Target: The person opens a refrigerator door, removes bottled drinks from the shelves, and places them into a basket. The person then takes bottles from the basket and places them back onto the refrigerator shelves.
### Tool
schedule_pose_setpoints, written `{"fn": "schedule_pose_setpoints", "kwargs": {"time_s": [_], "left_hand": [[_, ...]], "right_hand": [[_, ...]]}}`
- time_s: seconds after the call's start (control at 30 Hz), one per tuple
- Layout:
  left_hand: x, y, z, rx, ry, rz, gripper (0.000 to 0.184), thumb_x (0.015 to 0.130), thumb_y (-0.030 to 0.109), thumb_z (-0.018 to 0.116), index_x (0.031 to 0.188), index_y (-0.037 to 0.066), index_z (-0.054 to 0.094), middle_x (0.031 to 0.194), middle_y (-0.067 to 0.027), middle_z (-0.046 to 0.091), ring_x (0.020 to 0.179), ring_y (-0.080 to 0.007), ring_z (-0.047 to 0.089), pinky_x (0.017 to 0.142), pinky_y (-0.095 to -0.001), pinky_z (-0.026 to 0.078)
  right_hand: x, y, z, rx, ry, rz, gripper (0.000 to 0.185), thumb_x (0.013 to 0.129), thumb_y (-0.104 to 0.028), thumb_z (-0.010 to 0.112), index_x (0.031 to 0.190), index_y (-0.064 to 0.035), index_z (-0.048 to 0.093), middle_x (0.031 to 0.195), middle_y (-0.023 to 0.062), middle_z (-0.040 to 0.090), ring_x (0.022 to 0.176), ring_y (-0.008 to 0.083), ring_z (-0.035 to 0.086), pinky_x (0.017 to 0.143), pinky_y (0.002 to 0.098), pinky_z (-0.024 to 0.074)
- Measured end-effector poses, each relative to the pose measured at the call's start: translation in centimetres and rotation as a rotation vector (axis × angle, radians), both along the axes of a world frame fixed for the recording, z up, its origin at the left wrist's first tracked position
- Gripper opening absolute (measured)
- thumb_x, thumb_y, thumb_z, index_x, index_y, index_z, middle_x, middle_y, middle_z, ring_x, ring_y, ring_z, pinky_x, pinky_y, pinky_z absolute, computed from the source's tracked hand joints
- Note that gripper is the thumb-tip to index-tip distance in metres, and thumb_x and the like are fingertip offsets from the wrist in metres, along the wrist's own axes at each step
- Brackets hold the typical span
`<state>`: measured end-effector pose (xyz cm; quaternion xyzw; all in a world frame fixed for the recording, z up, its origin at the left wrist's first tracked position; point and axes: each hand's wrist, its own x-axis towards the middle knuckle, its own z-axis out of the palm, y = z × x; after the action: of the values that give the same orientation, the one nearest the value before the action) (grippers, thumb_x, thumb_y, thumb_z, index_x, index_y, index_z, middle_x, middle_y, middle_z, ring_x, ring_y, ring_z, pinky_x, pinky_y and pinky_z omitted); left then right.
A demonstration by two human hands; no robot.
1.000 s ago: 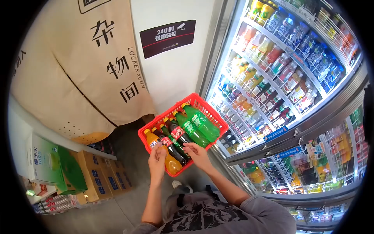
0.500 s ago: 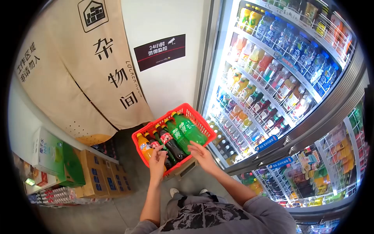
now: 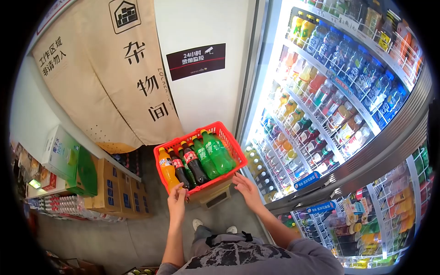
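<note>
A red plastic basket (image 3: 220, 183) holds several bottles lying side by side. An orange bottle (image 3: 167, 167) is at its left, dark cola bottles (image 3: 195, 166) lie in the middle, and green bottles (image 3: 219, 156) are on the right. At the basket's lower left corner, my left hand (image 3: 177, 201) is near the orange bottle's end, fingers loosely apart and nothing held. My right hand (image 3: 246, 187) is off the lower right corner, fingers spread and empty. Below the basket shows part of a cardboard-coloured box (image 3: 215, 195).
A lit drinks fridge (image 3: 316, 85) with full shelves fills the right side. A beige curtain (image 3: 105, 73) hangs at the upper left beside a white wall (image 3: 201, 23). Cardboard boxes (image 3: 112, 190) and a green-white carton (image 3: 62, 151) stand at the left.
Both hands have drawn back from over the bottles toward me, the right one clear of the basket. The bottles now show more fully, and the basket appears slightly lower and further left in view.
</note>
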<state>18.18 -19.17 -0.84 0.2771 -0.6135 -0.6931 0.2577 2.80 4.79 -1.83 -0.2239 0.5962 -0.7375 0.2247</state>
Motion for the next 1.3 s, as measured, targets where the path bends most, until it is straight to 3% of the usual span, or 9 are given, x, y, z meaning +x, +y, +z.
{"fn": "schedule_pose_setpoints", "kwargs": {"time_s": [0.53,0.73,0.93,1.03,1.3], "left_hand": [[-4.8,-0.2,3.1,-0.086,-0.017,-0.156,0.031,0.101,0.019,0.054,0.126,0.001,0.057,0.097,-0.0047,0.064,0.085,-0.0101,0.059,0.078,-0.0239,0.049],[-6.1,-0.3,0.9,-0.041,0.013,-0.183,0.031,0.101,0.018,0.055,0.127,0.000,0.057,0.099,-0.0053,0.065,0.088,-0.0106,0.060,0.081,-0.0245,0.050],[-8.6,-0.5,-0.5,0.120,0.020,-0.221,0.042,0.100,0.017,0.055,0.139,0.001,0.047,0.127,-0.0129,0.059,0.105,-0.0161,0.060,0.086,-0.0274,0.049],[-10.4,-1.2,-1.2,0.110,0.006,-0.254,0.048,0.101,0.019,0.054,0.145,0.004,0.041,0.139,-0.0155,0.052,0.117,-0.0211,0.058,0.098,-0.0324,0.047],[-14.2,-2.4,-2.8,0.167,0.045,-0.238,0.055,0.100,0.020,0.055,0.149,0.006,0.034,0.145,-0.0174,0.045,0.124,-0.0218,0.052,0.103,-0.0347,0.043]], "right_hand": [[-0.2,3.3,-0.5,0.048,0.001,-0.109,0.048,0.101,-0.013,0.052,0.145,0.0017,0.040,0.141,0.0177,0.051,0.127,0.0237,0.053,0.105,0.0354,0.0437],[-0.4,1.4,0.1,0.035,-0.011,-0.144,0.047,0.101,-0.013,0.051,0.145,0.0022,0.040,0.139,0.0180,0.053,0.127,0.0238,0.053,0.103,0.0350,0.0445],[-2.8,-1.6,0.7,0.027,-0.002,-0.066,0.049,0.101,-0.013,0.052,0.146,0.0021,0.038,0.140,0.0182,0.051,0.130,0.0237,0.051,0.106,0.0334,0.0414],[-4.3,-3.2,1.0,0.034,0.005,-0.043,0.050,0.101,-0.012,0.053,0.146,0.0014,0.038,0.140,0.0179,0.051,0.130,0.0231,0.050,0.106,0.0328,0.0407],[-8.5,-7.3,0.6,0.032,0.031,-0.051,0.047,0.100,-0.011,0.052,0.144,0.0013,0.041,0.138,0.0164,0.054,0.129,0.0211,0.051,0.106,0.0306,0.0396]]}}
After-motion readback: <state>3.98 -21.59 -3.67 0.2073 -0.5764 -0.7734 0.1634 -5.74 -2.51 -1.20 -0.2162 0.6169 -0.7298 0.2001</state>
